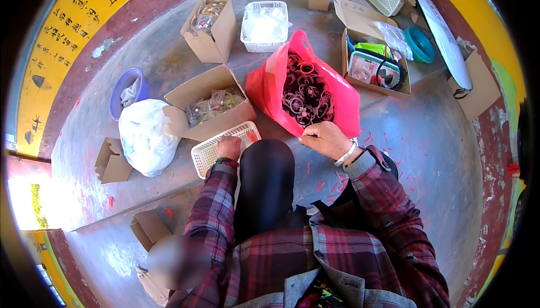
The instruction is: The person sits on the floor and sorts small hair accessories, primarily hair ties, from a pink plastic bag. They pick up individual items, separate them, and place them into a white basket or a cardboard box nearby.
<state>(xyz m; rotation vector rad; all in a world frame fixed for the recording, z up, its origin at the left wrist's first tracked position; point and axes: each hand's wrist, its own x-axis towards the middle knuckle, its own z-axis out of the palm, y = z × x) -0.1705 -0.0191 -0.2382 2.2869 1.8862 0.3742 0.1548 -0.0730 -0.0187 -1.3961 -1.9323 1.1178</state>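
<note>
My right hand is closed on the near rim of a large pinkish-red bag, thumb and fingers pressed together. The bag stands open-mouthed in front of me, holding a mass of dark loops and rings, some with pinkish and pale parts. Over a low cream slotted basket sits my left hand, its fingers curled downward. Whatever those fingers hold is hidden. Beside them, a small red piece lies at the basket's right end.
Behind the cream basket stands an open carton of clear-wrapped items, with a stuffed white plastic bag and purple basin to its left. Farther off are another carton, a white basket and a filled box. Red scraps litter the floor.
</note>
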